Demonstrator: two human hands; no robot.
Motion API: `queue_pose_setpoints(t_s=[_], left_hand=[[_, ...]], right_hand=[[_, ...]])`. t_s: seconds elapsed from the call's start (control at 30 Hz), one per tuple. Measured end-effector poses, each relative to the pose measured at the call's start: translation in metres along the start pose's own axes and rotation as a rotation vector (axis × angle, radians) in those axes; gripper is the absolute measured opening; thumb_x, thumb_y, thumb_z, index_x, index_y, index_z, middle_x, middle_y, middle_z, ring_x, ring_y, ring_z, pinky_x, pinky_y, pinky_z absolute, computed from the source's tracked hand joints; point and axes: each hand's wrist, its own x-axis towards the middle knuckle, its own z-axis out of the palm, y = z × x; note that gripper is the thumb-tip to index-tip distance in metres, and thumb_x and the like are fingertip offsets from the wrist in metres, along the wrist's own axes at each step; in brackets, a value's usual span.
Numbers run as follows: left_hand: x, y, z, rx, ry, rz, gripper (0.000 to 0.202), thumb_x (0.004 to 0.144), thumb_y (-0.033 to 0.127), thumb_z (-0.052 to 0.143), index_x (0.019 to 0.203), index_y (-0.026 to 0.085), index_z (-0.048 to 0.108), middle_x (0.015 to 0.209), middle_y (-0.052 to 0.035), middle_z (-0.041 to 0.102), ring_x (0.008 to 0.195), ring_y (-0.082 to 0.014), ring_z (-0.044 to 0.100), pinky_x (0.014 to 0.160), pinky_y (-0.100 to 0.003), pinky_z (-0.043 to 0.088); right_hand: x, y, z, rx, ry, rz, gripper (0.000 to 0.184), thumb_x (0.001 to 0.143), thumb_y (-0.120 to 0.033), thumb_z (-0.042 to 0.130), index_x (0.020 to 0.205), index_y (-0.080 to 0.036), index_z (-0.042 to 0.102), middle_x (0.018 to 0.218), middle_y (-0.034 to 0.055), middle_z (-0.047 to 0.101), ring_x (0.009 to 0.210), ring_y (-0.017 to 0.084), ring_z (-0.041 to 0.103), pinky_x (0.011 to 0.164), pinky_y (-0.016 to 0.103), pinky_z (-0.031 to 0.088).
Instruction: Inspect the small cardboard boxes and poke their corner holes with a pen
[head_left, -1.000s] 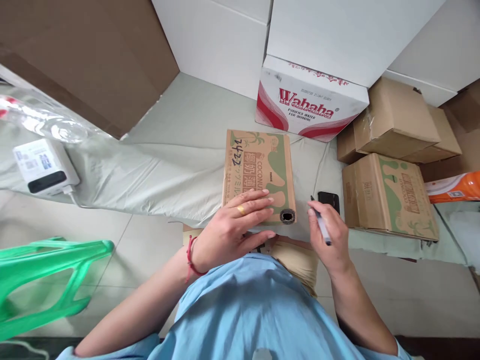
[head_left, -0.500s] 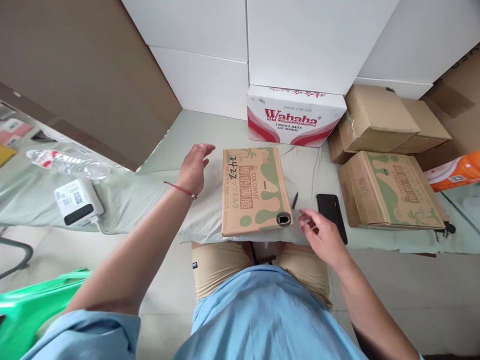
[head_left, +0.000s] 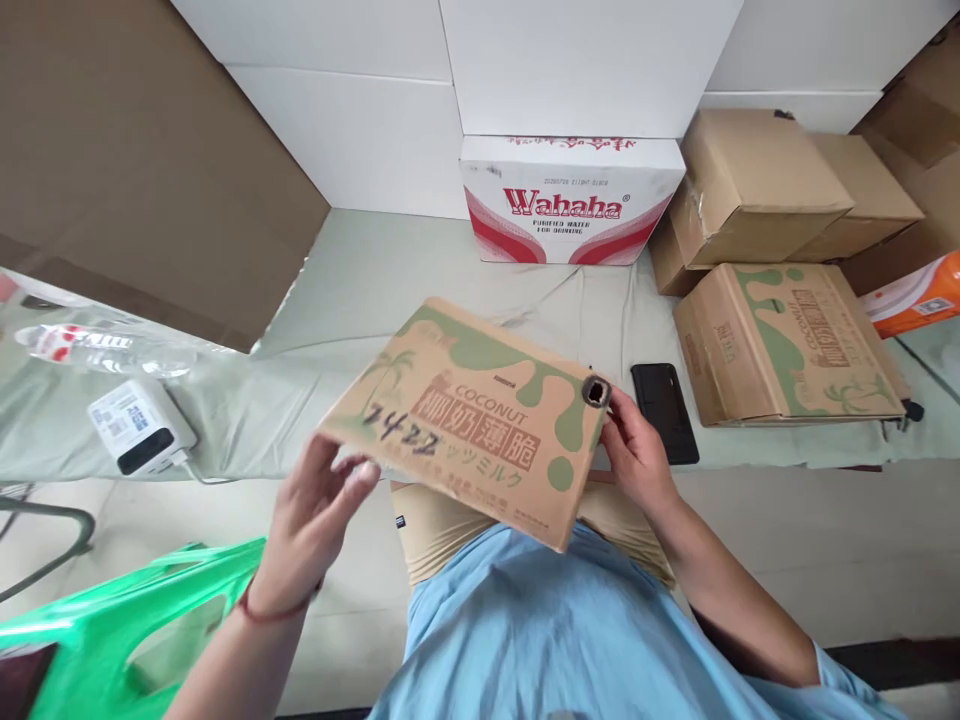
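Note:
Between my hands is a flat cardboard box (head_left: 480, 400) with a green palm print, "COCONUT" lettering and a handwritten black number. It is turned and tilted, its near corner over the table's front edge. My right hand (head_left: 637, 450) grips its right end, just below a dark-rimmed hole in the corner. At the left corner, my left hand (head_left: 319, 510) has its fingers curled under the cardboard, their tips hidden, with the thumb out in front. To the right of my right hand a black phone (head_left: 666, 413) lies on the cloth-covered table (head_left: 375, 260).
A white and red Wahaha carton (head_left: 570, 215) stands at the back. On the right are a similar coconut box (head_left: 795, 345), stacked brown cartons (head_left: 765, 180) and an orange package (head_left: 915, 295). A plastic bottle (head_left: 105, 348), a white power bank (head_left: 142, 425) and a green bag (head_left: 150, 620) are left.
Both hands have closed on the coconut box, which has turned and tilted toward me. My left hand has come down and nearer to my body.

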Motion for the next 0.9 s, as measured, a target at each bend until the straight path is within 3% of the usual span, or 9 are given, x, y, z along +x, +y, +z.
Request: queue_pose_setpoints(t_s=[0.03, 0.13, 0.2, 0.27, 0.4, 0.53, 0.7, 0.83, 0.9], left_hand=[[-0.024, -0.001, -0.006, 0.001, 0.018, -0.016, 0.045, 0.089, 0.045, 0.092, 0.127, 0.030, 0.074, 0.139, -0.0059, 0.075, 0.128, -0.0260, 0.072, 0.107, -0.027, 0.058], [-0.083, -0.009, -0.011, -0.006, 0.139, -0.129, 0.040, 0.090, 0.042, 0.091, 0.124, 0.032, 0.073, 0.128, -0.0045, 0.077, 0.123, -0.0285, 0.074, 0.105, -0.032, 0.061], [-0.107, -0.017, -0.007, 0.016, 0.169, -0.183, 0.035, 0.092, 0.048, 0.088, 0.119, 0.031, 0.075, 0.121, -0.0050, 0.078, 0.120, -0.0312, 0.074, 0.102, -0.036, 0.063], [-0.119, -0.024, -0.003, -0.003, 0.145, -0.211, 0.038, 0.092, 0.060, 0.084, 0.114, 0.029, 0.077, 0.124, -0.0074, 0.078, 0.125, -0.0352, 0.072, 0.104, -0.040, 0.063], [-0.115, -0.038, 0.001, -0.210, 0.123, -0.326, 0.060, 0.086, 0.082, 0.078, 0.111, 0.027, 0.079, 0.135, -0.0114, 0.077, 0.136, -0.0408, 0.069, 0.112, -0.051, 0.063], [-0.101, -0.048, 0.005, -0.431, 0.191, -0.509, 0.063, 0.086, 0.080, 0.081, 0.130, 0.036, 0.076, 0.141, -0.0050, 0.079, 0.141, -0.0371, 0.069, 0.115, -0.051, 0.063], [-0.092, -0.054, 0.001, -0.595, 0.051, -0.670, 0.085, 0.079, 0.090, 0.079, 0.143, 0.035, 0.075, 0.136, -0.0088, 0.083, 0.153, -0.0411, 0.062, 0.126, -0.054, 0.056], [-0.081, -0.057, -0.013, -0.644, -0.023, -0.674, 0.078, 0.083, 0.083, 0.080, 0.144, 0.033, 0.076, 0.140, -0.0107, 0.082, 0.157, -0.0419, 0.058, 0.129, -0.058, 0.052], [-0.079, -0.058, -0.018, -0.614, -0.042, -0.697, 0.070, 0.081, 0.078, 0.086, 0.135, 0.033, 0.081, 0.136, -0.0104, 0.083, 0.155, -0.0424, 0.059, 0.129, -0.059, 0.053]], right_hand=[[0.009, -0.002, 0.000, -0.027, -0.017, -0.029, 0.052, 0.113, -0.058, 0.056, 0.153, -0.025, 0.064, 0.122, 0.0113, 0.083, 0.097, 0.023, 0.082, 0.082, 0.037, 0.070], [0.033, -0.012, 0.007, -0.078, -0.116, -0.135, 0.052, 0.113, -0.059, 0.057, 0.150, -0.024, 0.070, 0.149, 0.0138, 0.076, 0.129, 0.026, 0.077, 0.109, 0.045, 0.065], [0.042, -0.018, 0.013, -0.058, -0.194, -0.175, 0.051, 0.113, -0.061, 0.056, 0.144, -0.025, 0.075, 0.155, 0.0120, 0.073, 0.145, 0.027, 0.069, 0.125, 0.048, 0.055], [0.044, -0.023, 0.016, 0.025, -0.269, -0.136, 0.053, 0.113, -0.063, 0.053, 0.144, -0.026, 0.076, 0.156, 0.0103, 0.073, 0.151, 0.027, 0.065, 0.132, 0.050, 0.049], [0.033, -0.028, 0.010, 0.174, -0.378, 0.002, 0.063, 0.111, -0.067, 0.055, 0.159, -0.027, 0.065, 0.164, 0.0098, 0.066, 0.156, 0.029, 0.061, 0.133, 0.049, 0.049], [0.019, -0.026, 0.004, 0.125, -0.394, 0.037, 0.060, 0.108, -0.058, 0.067, 0.161, -0.029, 0.063, 0.164, 0.0093, 0.067, 0.148, 0.029, 0.068, 0.126, 0.048, 0.056], [0.012, -0.020, 0.005, 0.084, -0.354, 0.033, 0.059, 0.108, -0.058, 0.067, 0.159, -0.028, 0.065, 0.159, 0.0097, 0.070, 0.144, 0.029, 0.071, 0.125, 0.047, 0.058], [0.008, -0.019, 0.003, 0.083, -0.349, 0.033, 0.060, 0.107, -0.058, 0.069, 0.159, -0.028, 0.065, 0.159, 0.0099, 0.070, 0.144, 0.029, 0.071, 0.124, 0.047, 0.059], [0.007, -0.019, 0.001, 0.091, -0.343, 0.028, 0.060, 0.107, -0.057, 0.071, 0.159, -0.029, 0.066, 0.160, 0.0097, 0.070, 0.145, 0.029, 0.071, 0.125, 0.048, 0.058]])
